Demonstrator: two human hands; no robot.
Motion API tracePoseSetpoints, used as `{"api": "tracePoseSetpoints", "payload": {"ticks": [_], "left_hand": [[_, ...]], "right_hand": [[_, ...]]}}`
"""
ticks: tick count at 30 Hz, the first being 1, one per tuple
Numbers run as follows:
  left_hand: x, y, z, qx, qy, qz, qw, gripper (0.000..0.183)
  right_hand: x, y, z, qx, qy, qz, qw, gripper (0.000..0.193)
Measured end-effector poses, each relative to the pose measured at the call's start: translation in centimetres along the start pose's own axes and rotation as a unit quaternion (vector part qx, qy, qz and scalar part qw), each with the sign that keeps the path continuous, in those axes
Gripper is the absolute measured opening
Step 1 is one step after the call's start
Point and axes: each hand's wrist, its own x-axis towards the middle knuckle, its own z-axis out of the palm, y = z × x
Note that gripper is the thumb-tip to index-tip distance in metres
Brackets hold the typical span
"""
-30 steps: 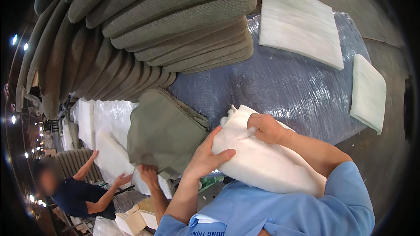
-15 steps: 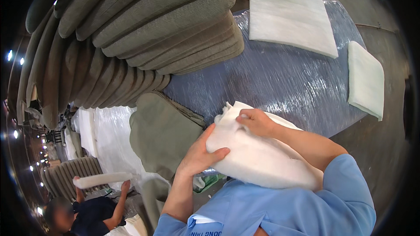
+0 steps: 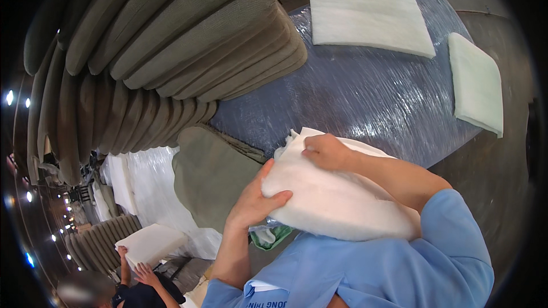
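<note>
Against my body rests a white cushion insert (image 3: 331, 199), soft and folded, with ragged batting along its far left edge. My left hand (image 3: 255, 198) grips its left side, thumb lying on top and the other fingers partly hidden. Closed in a fist, my right hand (image 3: 326, 152) presses on the upper edge and pinches the batting there. Just left of the insert lie grey-green fabric covers (image 3: 214, 171) in a pile.
A plastic-wrapped blue table (image 3: 365, 100) holds two white pads, one large (image 3: 368, 11) and one small (image 3: 476, 82). Tall stacks of grey-green cushions (image 3: 217, 40) stand on the left. At lower left a co-worker (image 3: 145, 291) handles a white foam block (image 3: 151, 243).
My view has shifted slightly, and my right fist has turned a little on the insert's edge. The co-worker's white block has tilted to show its broad face.
</note>
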Motion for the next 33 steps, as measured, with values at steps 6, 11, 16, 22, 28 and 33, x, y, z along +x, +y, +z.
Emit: {"api": "tracePoseSetpoints", "payload": {"ticks": [6,11,16,22,28,33], "left_hand": [[0.5,-0.7,0.0,-0.036,-0.006,0.013,0.999,0.093],[2.0,0.1,-0.8,-0.011,-0.061,-0.024,0.998,0.088],[5.5,0.9,-1.4,0.261,-0.137,-0.048,0.954,0.094],[10.6,2.6,2.9,0.448,-0.187,-0.145,0.862,0.089],[13.3,0.3,-3.1,0.075,0.031,-0.175,0.981,0.095],[12.1,-9.2,-2.1,-0.19,-0.142,-0.266,0.934,0.097]], "right_hand": [[-0.6,0.4,-1.8,0.094,0.017,0.072,0.993,0.035],[-5.8,0.7,-2.5,0.002,-0.032,-0.061,0.998,0.046],[-6.8,1.2,-2.6,-0.002,-0.015,0.001,1.0,0.033],[-6.8,2.5,-1.4,-0.006,0.017,0.024,1.0,0.034],[-7.2,1.9,-2.3,0.026,0.023,0.078,0.996,0.035],[-6.0,0.8,-1.5,0.015,0.016,0.052,0.998,0.037]]}}
